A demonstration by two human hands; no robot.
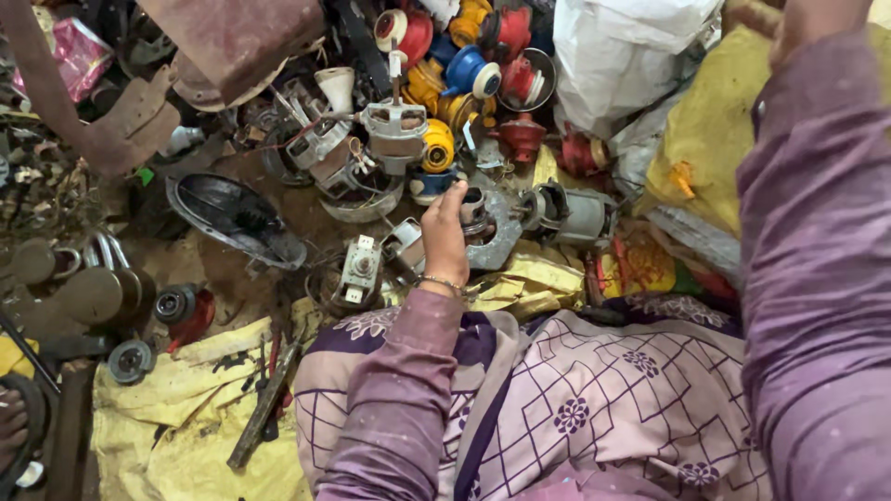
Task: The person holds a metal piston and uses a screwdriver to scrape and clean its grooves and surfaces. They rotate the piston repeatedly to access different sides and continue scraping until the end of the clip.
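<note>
Sacks crowd the floor's far right corner: one white sack (pixel 617 56), one yellow sack (pixel 710 130). Left hand (pixel 445 237) curls its fingers around a small grey motor part (pixel 475 206) mid-floor, beside a grey motor (pixel 568 213). Right hand is cut off at the top edge; its grip cannot be told. Red, yellow and blue housings (pixel 469 70) blur together uncountably.

A dirt floor (pixel 278 209) lies crowded with scrap: red, yellow and blue motor housings (pixel 464 65) heaped at the top, a white sack (pixel 622 56) beside them, yellow sheeting (pixel 186 417) spread below. Light is dim and warm.
</note>
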